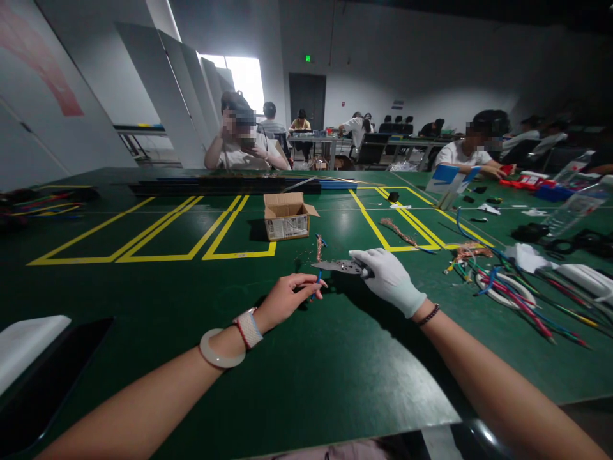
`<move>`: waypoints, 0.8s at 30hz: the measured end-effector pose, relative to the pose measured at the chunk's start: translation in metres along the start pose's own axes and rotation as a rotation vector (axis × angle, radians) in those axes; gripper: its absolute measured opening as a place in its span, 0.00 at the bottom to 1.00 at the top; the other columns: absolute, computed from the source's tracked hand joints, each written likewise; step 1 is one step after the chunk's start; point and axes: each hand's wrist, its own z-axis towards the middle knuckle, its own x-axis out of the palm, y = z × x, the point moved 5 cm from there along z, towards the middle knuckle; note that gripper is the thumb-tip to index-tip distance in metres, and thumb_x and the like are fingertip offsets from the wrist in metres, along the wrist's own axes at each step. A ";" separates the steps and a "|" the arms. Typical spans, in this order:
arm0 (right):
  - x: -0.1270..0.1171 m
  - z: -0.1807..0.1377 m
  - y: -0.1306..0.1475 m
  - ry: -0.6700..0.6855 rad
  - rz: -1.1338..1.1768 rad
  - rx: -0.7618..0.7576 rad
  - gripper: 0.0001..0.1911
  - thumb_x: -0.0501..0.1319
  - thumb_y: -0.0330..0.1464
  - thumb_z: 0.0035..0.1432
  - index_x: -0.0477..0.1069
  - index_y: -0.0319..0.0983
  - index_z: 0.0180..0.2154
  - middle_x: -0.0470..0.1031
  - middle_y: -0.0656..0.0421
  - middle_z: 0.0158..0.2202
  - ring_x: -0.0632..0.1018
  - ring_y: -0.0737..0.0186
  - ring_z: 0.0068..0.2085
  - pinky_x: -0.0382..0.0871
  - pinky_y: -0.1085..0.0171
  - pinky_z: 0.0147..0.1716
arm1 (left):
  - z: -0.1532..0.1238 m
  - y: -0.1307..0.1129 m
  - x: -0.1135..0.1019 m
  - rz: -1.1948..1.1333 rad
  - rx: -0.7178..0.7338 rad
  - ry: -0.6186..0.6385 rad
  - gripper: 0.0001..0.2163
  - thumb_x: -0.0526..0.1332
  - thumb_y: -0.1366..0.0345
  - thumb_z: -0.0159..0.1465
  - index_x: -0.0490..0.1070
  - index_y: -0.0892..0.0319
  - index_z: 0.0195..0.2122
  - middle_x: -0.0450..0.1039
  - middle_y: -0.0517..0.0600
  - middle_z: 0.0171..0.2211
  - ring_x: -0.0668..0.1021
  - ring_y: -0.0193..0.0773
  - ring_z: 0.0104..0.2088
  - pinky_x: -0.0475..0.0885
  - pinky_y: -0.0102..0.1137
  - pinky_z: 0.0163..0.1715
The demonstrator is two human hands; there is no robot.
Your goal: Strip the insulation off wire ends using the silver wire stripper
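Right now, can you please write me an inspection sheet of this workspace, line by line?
Surface: green table with yellow lines.
Job's things: blue wire with bared copper end, metal tool.
Clutter: open box, copper strands, white pad at the left edge.
Hands: left hand bare, pinching the blue wire; right hand in a white glove, gripping the metal tool.
Cables: pile of coloured wires on the right, more wires far left.
Surroundings: people seated at this table and at others behind, grey walls, dark door.
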 end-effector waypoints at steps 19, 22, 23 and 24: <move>0.003 -0.001 0.002 0.052 -0.394 0.111 0.34 0.50 0.26 0.57 0.48 0.39 0.65 0.67 0.52 0.57 0.76 0.61 0.33 0.61 0.66 0.20 | 0.000 -0.004 0.005 -0.032 -0.047 0.109 0.12 0.59 0.61 0.65 0.74 0.63 0.44 0.79 0.53 0.35 0.79 0.39 0.37 0.72 0.34 0.41; 0.000 0.001 0.005 0.062 -0.418 0.110 0.34 0.48 0.25 0.58 0.46 0.38 0.66 0.64 0.52 0.59 0.76 0.62 0.35 0.63 0.67 0.21 | 0.000 -0.002 0.004 -0.054 -0.065 0.102 0.13 0.59 0.60 0.65 0.74 0.64 0.43 0.79 0.54 0.35 0.80 0.39 0.36 0.73 0.34 0.40; -0.001 0.001 0.006 0.063 -0.427 0.109 0.34 0.48 0.24 0.59 0.45 0.38 0.66 0.64 0.52 0.60 0.76 0.63 0.35 0.63 0.67 0.22 | 0.000 -0.001 0.005 -0.065 -0.072 0.103 0.13 0.60 0.59 0.64 0.74 0.64 0.43 0.80 0.54 0.35 0.80 0.39 0.36 0.73 0.34 0.40; -0.001 0.002 0.007 0.063 -0.436 0.109 0.33 0.47 0.24 0.59 0.45 0.38 0.66 0.64 0.52 0.59 0.76 0.63 0.36 0.63 0.67 0.23 | 0.000 -0.001 0.005 -0.075 -0.079 0.106 0.13 0.60 0.59 0.64 0.74 0.64 0.42 0.80 0.54 0.36 0.80 0.40 0.36 0.73 0.34 0.40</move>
